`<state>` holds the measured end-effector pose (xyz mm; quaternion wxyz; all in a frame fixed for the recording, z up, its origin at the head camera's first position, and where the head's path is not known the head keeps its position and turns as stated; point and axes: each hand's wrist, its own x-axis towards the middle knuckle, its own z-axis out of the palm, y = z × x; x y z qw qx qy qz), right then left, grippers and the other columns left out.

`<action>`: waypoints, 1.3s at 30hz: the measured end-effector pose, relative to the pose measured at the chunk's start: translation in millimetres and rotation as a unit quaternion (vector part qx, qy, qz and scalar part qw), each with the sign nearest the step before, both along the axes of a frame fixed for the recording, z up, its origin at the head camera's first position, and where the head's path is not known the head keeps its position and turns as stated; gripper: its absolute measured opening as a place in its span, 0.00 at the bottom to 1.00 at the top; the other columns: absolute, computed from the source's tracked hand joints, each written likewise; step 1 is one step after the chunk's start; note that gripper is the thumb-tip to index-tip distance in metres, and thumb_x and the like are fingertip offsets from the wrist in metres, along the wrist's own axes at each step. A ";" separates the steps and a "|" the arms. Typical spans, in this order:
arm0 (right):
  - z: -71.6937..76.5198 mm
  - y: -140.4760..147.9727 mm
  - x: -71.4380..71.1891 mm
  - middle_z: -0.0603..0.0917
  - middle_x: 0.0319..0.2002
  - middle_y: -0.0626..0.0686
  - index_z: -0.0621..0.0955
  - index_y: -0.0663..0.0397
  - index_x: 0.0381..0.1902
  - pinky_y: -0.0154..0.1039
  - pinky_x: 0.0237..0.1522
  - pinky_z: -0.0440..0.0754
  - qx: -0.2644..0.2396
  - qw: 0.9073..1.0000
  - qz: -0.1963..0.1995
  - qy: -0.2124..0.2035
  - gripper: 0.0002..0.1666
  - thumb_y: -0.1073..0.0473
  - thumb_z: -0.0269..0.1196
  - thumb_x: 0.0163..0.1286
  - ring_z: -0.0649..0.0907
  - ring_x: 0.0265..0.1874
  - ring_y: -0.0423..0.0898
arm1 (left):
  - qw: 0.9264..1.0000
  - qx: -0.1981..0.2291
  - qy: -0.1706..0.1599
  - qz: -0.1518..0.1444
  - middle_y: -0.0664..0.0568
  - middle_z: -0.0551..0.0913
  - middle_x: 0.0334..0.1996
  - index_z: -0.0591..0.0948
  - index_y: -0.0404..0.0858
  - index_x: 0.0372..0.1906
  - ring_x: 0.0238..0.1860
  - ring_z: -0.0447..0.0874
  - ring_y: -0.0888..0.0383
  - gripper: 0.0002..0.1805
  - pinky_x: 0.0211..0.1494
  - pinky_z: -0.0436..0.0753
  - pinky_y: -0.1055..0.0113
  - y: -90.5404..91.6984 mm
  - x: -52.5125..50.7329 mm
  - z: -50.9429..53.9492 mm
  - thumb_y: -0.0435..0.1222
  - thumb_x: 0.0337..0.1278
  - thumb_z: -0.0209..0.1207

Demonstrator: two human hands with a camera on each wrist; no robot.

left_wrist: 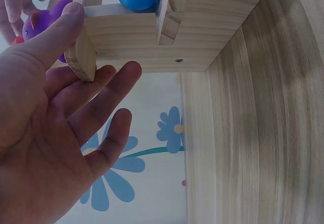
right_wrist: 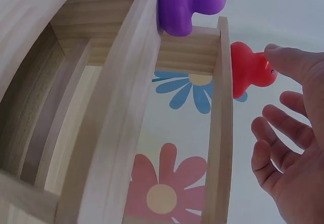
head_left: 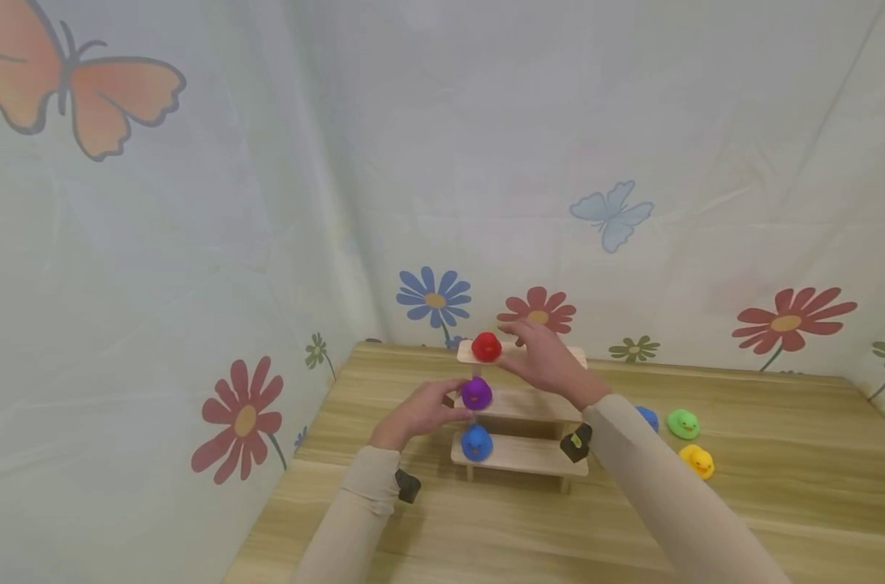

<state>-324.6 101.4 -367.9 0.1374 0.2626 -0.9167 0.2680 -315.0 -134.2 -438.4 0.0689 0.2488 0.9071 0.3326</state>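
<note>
A three-step wooden display stand carries a toy duck near the left end of each step. The red duck sits on top, the purple duck in the middle, the blue duck at the bottom. My left hand grips the left end of the middle step, thumb beside the purple duck and fingers behind the board. Over the top step, my right hand is beside the red duck. Its thumb tip is at the duck's head; whether they touch I cannot tell. Its other fingers are loosely bent, holding nothing.
Right of the stand, another blue duck, partly hidden by my right sleeve, a green duck and a yellow duck lie on the wooden table. A curtain printed with flowers and butterflies hangs behind and to the left.
</note>
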 end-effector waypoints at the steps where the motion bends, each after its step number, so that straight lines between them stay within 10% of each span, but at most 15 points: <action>1: 0.4 -1.8 -1.0 0.77 0.57 0.54 0.73 0.56 0.61 0.44 0.43 0.80 -0.002 1.000 0.000 -0.004 0.36 0.49 0.69 0.57 0.79 0.43 0.49 | 1.000 0.000 -0.001 0.000 0.54 0.76 0.58 0.71 0.49 0.65 0.45 0.80 0.57 0.33 0.48 0.78 0.63 0.0 0.0 0.4 0.49 0.53 0.64; 39: -14.4 -20.9 -18.9 0.80 0.43 0.47 0.77 0.49 0.52 0.36 0.35 0.77 -0.024 0.999 0.005 -0.029 0.23 0.51 0.67 0.60 0.77 0.32 0.44 | 1.000 0.003 0.004 -0.001 0.54 0.76 0.58 0.71 0.50 0.64 0.44 0.81 0.57 0.32 0.47 0.79 0.63 -1.5 -2.7 -4.3 0.52 0.52 0.63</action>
